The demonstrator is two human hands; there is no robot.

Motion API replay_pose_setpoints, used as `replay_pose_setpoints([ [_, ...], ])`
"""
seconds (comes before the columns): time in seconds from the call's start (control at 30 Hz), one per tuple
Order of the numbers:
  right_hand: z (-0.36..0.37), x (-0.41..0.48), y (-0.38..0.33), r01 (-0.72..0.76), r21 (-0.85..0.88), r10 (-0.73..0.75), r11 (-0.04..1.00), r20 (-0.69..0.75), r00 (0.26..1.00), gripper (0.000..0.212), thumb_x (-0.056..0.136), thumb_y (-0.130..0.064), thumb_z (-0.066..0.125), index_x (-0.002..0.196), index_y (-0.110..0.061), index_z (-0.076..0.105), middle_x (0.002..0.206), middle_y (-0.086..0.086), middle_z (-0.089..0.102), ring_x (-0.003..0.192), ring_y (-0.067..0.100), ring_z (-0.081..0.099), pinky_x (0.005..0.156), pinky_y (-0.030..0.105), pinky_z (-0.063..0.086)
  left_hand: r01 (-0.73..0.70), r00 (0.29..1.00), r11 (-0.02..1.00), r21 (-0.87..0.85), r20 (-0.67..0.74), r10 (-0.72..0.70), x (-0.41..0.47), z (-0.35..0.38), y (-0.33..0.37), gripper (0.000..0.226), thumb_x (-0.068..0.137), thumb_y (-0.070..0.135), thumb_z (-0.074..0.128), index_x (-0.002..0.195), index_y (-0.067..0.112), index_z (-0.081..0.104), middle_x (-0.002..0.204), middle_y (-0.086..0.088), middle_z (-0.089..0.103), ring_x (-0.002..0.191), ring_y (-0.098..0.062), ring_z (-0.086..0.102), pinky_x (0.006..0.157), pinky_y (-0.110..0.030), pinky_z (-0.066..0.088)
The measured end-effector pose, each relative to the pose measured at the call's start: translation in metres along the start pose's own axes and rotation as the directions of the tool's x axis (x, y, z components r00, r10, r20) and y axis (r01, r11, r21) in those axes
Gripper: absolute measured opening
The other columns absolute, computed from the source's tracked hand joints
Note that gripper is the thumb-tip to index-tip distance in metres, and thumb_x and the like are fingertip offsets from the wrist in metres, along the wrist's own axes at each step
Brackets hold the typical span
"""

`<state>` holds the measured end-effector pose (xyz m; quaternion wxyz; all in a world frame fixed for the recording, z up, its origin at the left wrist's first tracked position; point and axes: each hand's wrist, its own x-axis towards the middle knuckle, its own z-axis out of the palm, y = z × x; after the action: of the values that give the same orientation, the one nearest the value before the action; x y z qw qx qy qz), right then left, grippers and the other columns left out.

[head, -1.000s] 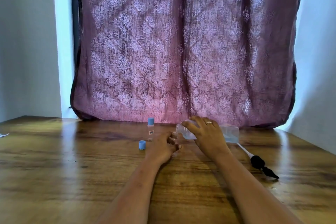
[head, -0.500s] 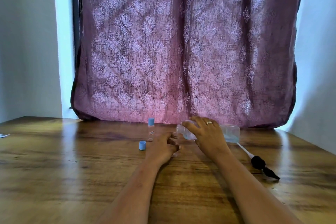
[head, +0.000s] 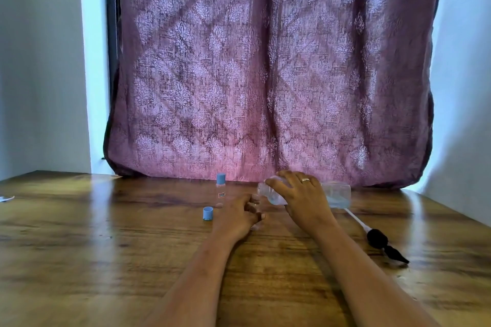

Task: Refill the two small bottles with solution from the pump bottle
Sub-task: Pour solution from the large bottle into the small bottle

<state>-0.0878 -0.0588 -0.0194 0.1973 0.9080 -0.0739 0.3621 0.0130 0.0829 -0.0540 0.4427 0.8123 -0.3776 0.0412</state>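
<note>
A mauve curtain (head: 265,74) with a pale woven pattern fills the far side of the room at twelve o'clock, its hem meeting the back edge of the surface. Plain pale walls stand on either side, at nine and at three o'clock, with a dark frame strip along the curtain's left border. The wooden surface (head: 79,247) is brown, glossy and grained, and it catches light from the window behind the cloth.

Both bare forearms reach toward twelve o'clock. The right hand (head: 303,199) is clasped over the clear pump bottle (head: 337,192), which is tipped on its side, mouth pointing to nine o'clock and base to three. The black pump head (head: 377,237) with its white tube lies on the surface at four o'clock from that hand, apart from the bottle.

The left hand (head: 236,216) has its fingers curled around the uncapped small bottle (head: 255,198), just below the pump bottle's mouth. The capped small bottle (head: 220,191) stands upright at eleven o'clock from the left hand. A loose blue cap (head: 207,213) sits at nine o'clock, just beside the knuckles. A ring (head: 305,180) shows on the right hand.
</note>
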Motion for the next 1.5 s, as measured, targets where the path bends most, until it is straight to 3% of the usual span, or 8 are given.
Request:
replay_pose_setpoints([
  [0.1,0.0009,0.0000,0.0008,0.003,0.009,-0.003,1.000,-0.013,1.000,0.074,0.051,0.003,0.077,0.114,-0.030,0.059,0.115,0.005,0.063,0.091,0.028,0.064,0.071,0.039,0.051,-0.005,1.000,1.000,-0.022,-0.014,0.004,-0.0002,0.0004,-0.0002,0.030,0.079,0.032,0.072,0.108,0.029,0.063,0.093,0.013,0.064,0.096,-0.010,0.062,0.093,-0.042,0.050],
  [0.3,0.0028,0.0004,0.0004,0.005,0.008,-0.004,1.000,-0.028,1.000,0.073,0.053,0.002,0.077,0.115,-0.031,0.057,0.115,0.004,0.063,0.091,0.027,0.064,0.073,0.038,0.050,0.001,1.000,1.000,-0.026,-0.010,-0.001,-0.0020,-0.0005,0.0021,0.033,0.080,0.033,0.071,0.111,0.028,0.062,0.091,0.017,0.059,0.093,-0.009,0.059,0.093,-0.038,0.050],
  [0.6,0.0018,0.0001,0.0002,0.001,-0.014,-0.002,1.000,-0.019,1.000,0.074,0.049,-0.001,0.081,0.114,-0.030,0.059,0.114,0.005,0.063,0.090,0.027,0.064,0.072,0.038,0.051,0.002,1.000,0.998,-0.062,-0.010,-0.002,-0.0078,-0.0031,0.0057,0.040,0.083,0.024,0.068,0.105,0.032,0.036,0.089,0.007,0.066,0.082,-0.015,0.066,0.079,-0.047,0.057],
  [0.8,0.0026,0.0002,0.0000,0.000,-0.012,0.000,1.000,-0.034,0.999,0.073,0.050,0.001,0.079,0.113,-0.030,0.059,0.114,0.006,0.064,0.090,0.028,0.064,0.072,0.038,0.051,-0.021,1.000,0.998,-0.062,0.001,0.021,-0.0075,-0.0034,0.0052,0.034,0.082,0.026,0.069,0.102,0.033,0.042,0.087,0.010,0.066,0.082,-0.012,0.066,0.079,-0.048,0.056],
  [0.97,0.0030,-0.0003,0.0004,-0.002,-0.011,0.002,1.000,-0.032,0.999,0.074,0.050,0.002,0.078,0.114,-0.029,0.058,0.114,0.006,0.064,0.091,0.027,0.064,0.071,0.040,0.051,-0.036,0.999,0.998,-0.057,0.000,0.036,-0.0062,-0.0030,0.0034,0.036,0.081,0.025,0.069,0.095,0.044,0.042,0.083,0.015,0.064,0.081,-0.008,0.065,0.078,-0.044,0.057],
  [1.23,0.0028,0.0001,0.0000,-0.006,0.003,0.006,1.000,-0.044,0.999,0.072,0.052,0.004,0.076,0.114,-0.030,0.059,0.114,0.004,0.063,0.092,0.027,0.063,0.074,0.039,0.050,-0.038,0.999,0.999,-0.025,-0.011,0.038,-0.0034,-0.0017,0.0015,0.035,0.079,0.024,0.070,0.093,0.044,0.045,0.077,0.021,0.060,0.081,-0.001,0.062,0.082,-0.038,0.055],
  [1.37,0.0022,0.0000,-0.0001,-0.008,0.005,0.009,1.000,-0.043,0.999,0.073,0.052,0.004,0.075,0.114,-0.030,0.059,0.115,0.004,0.063,0.092,0.027,0.063,0.075,0.038,0.050,-0.027,1.000,1.000,-0.006,-0.013,0.027,-0.0018,-0.0014,0.0019,0.027,0.079,0.026,0.070,0.101,0.032,0.054,0.079,0.019,0.060,0.086,-0.006,0.062,0.085,-0.040,0.054],
  [1.5,0.0015,0.0001,-0.0002,-0.008,0.000,0.008,1.000,-0.034,0.999,0.074,0.050,0.004,0.076,0.113,-0.030,0.060,0.113,0.004,0.064,0.091,0.027,0.064,0.073,0.038,0.050,-0.012,1.000,1.000,0.013,-0.009,0.012,-0.0003,-0.0014,0.0023,0.026,0.080,0.029,0.069,0.105,0.024,0.061,0.095,0.011,0.065,0.094,-0.011,0.062,0.090,-0.042,0.051],
])
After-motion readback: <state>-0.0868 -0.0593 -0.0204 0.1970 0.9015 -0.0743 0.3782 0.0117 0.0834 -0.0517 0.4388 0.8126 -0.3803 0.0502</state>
